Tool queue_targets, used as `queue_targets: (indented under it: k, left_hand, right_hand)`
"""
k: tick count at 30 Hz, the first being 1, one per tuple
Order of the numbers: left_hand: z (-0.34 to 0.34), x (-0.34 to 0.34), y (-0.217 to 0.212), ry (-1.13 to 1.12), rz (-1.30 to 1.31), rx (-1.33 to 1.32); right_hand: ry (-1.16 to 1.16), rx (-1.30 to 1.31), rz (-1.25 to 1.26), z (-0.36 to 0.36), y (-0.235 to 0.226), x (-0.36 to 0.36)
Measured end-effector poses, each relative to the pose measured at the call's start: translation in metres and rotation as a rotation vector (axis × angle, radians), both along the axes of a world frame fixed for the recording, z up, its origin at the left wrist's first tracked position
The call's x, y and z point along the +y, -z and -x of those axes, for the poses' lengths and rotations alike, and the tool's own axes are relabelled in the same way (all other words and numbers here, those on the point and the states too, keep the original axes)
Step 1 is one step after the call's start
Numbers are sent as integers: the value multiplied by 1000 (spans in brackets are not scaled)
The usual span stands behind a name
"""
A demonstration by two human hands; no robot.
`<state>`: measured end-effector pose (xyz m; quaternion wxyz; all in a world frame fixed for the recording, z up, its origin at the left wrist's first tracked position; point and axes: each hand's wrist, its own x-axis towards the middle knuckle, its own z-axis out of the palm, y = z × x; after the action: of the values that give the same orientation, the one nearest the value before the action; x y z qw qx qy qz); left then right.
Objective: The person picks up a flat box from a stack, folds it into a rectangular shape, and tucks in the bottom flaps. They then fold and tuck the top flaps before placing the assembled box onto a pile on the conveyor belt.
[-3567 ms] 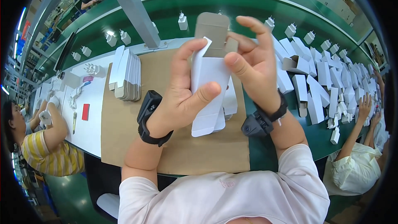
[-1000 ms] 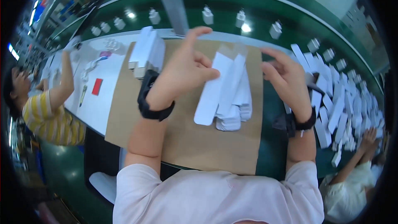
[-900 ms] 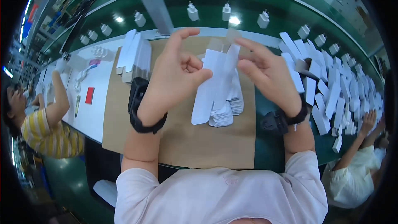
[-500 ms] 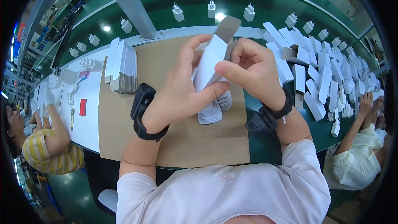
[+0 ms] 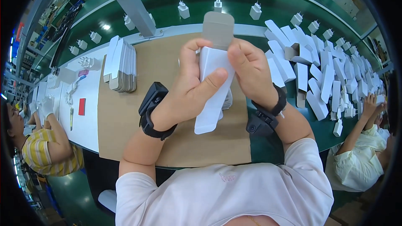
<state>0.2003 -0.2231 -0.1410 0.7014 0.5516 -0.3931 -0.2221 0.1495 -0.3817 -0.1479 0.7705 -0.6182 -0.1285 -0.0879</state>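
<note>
Carton (image 5: 211, 96) upright between both hands, long axis running away from me; left hand (image 5: 190, 88) and right hand (image 5: 251, 73) pinch its top sides.

Left hand (image 5: 190, 90) and right hand (image 5: 251, 73) gripping flat carton (image 5: 211, 88): smooth white card outside, matt grey-brown board showing on raised top flap. Work mat (image 5: 138, 117) lying as matt brown cardboard. Far-left stack of flat cartons (image 5: 121, 65) showing white card faces, grey edges. Conveyor belt (image 5: 234, 0) gleaming as glossy green. White chargers (image 5: 183, 9) looking smooth plastic. Black wristbands (image 5: 153, 111) looking matt.
</note>
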Motion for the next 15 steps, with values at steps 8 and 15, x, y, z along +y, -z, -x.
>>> queue_targets:
  k: [8, 15]
  left_hand:
    - [-6, 4, -1, 33, 26, -53]
    - [-16, 17, -9, 91, -150, -262]
  right_hand:
    - [277, -470, 168, 2, -9, 13]
    - [100, -109, 215, 7, -31, -5]
